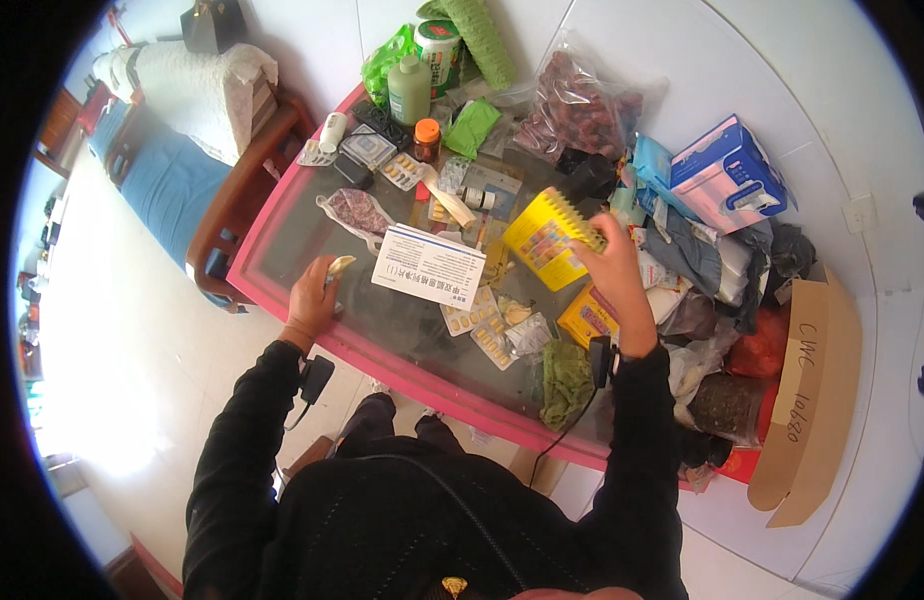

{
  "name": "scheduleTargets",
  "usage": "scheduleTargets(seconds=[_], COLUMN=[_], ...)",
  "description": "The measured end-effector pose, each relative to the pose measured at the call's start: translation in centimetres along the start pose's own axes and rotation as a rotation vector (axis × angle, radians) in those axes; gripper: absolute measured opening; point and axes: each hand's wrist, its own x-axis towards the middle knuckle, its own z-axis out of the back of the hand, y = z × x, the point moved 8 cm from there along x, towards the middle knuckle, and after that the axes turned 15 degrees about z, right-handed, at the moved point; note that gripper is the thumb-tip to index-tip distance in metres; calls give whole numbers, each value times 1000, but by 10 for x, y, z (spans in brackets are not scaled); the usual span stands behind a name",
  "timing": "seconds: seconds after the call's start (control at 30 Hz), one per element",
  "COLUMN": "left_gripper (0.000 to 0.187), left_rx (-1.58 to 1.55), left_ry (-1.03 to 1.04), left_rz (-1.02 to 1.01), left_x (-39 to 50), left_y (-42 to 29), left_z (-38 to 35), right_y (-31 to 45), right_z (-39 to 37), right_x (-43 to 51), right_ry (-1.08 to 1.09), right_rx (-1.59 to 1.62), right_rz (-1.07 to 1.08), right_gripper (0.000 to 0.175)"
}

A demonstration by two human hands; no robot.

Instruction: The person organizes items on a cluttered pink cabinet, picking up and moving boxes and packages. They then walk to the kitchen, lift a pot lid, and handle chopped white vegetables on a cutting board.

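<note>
My left hand is over the pink-rimmed glass tabletop near its front left edge, fingers closed around a small pale-yellow thing that is mostly hidden. My right hand grips a bright yellow printed pad or packet with a ridged edge, tilted above the table. Between my hands lies a white printed medicine box. Just below it are several blister packs of tablets. A second yellow box rests under my right wrist, near a crumpled green cloth.
Behind stand a green bottle, an orange-capped jar and a bag of dark red dried food. To the right are a blue-and-pink tissue pack, piled plastic bags and a cardboard box. A wooden bench adjoins the left side.
</note>
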Motion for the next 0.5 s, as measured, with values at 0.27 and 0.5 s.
scheduleTargets(seconds=[0.27,0.5], left_gripper=[24,23], left_rx=[8,0], left_ry=[3,10], left_rz=[29,11], left_x=[0,0], left_y=[-1,0], left_z=[0,0], right_y=[38,39], right_z=[4,-4], right_x=[-18,34], right_ry=[-180,-203], right_rx=[-351,-367], right_rz=[280,124], right_gripper=[30,28])
